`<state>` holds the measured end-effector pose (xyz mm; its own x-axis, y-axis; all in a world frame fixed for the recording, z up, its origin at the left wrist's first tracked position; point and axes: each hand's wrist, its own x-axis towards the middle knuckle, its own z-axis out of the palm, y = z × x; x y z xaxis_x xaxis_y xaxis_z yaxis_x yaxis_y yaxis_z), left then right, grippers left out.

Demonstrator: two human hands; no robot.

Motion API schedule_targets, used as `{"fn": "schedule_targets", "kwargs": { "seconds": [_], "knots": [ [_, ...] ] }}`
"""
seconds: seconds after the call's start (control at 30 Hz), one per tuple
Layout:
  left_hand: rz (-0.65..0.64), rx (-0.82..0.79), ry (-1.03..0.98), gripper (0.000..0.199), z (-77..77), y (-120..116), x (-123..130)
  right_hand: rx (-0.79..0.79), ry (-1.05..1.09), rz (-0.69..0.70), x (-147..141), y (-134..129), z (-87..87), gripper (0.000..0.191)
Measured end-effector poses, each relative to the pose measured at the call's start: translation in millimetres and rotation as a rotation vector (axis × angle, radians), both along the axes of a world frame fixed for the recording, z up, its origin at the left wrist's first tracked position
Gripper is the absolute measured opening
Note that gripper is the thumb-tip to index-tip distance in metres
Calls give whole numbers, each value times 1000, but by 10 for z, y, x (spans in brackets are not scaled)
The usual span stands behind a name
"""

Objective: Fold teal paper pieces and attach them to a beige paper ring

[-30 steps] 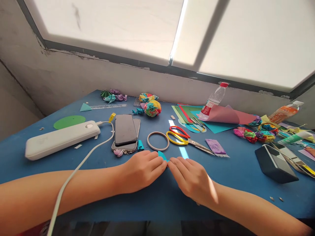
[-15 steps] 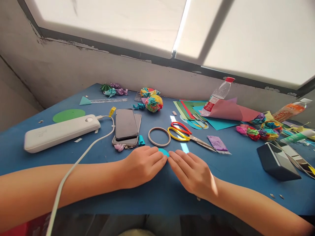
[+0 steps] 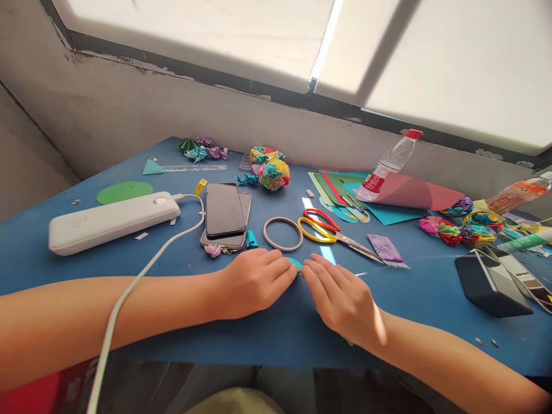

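Note:
A small piece of turquoise paper (image 3: pixel 295 263) shows between my two hands, low over the blue table; most of it is hidden by fingers. My left hand (image 3: pixel 261 282) is closed on its left side, fingers together and pointing right. From the other side my right hand (image 3: pixel 345 296) pinches its right edge, with fingertips almost meeting the left ones. Just beyond the hands lie a grey ring (image 3: pixel 283 234) and scissors (image 3: pixel 338 234) with red and yellow handles. A rolled bit of turquoise paper (image 3: pixel 252 240) rests near the left knuckles.
A white power bank (image 3: pixel 114 223) lies left, its cable (image 3: pixel 142 275) crossing over my left forearm. Stacked phones (image 3: pixel 225 210), a purple packet (image 3: pixel 385 248), a black box (image 3: pixel 487 284), a red-capped bottle (image 3: pixel 386 167), coloured paper sheets (image 3: pixel 394 214) and crumpled paper balls (image 3: pixel 275 175) surround the work spot.
The camera view has shifted slightly, so the table items appear a little higher and to the right. Both hands stay at the turquoise paper, with slightly less of it showing.

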<state>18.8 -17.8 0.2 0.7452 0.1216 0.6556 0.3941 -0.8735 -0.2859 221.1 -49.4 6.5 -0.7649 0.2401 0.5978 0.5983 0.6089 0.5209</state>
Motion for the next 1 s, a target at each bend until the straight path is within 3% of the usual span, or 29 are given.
{"fn": "schedule_targets", "kwargs": {
  "seconds": [0.27, 0.77, 1.0],
  "knots": [
    [-40, -184, 17, 17, -16, 18, 4, -8, -39, -18, -10, -3, 36, 18],
    [-71, -57, 100, 16, 14, 6, 0, 20, -91, -56, -37, -40, -20, 15],
    [-63, -93, 114, 19, -24, 20, -7, 36, -63, 1, -37, -24, 28, 17]
  ]
}}
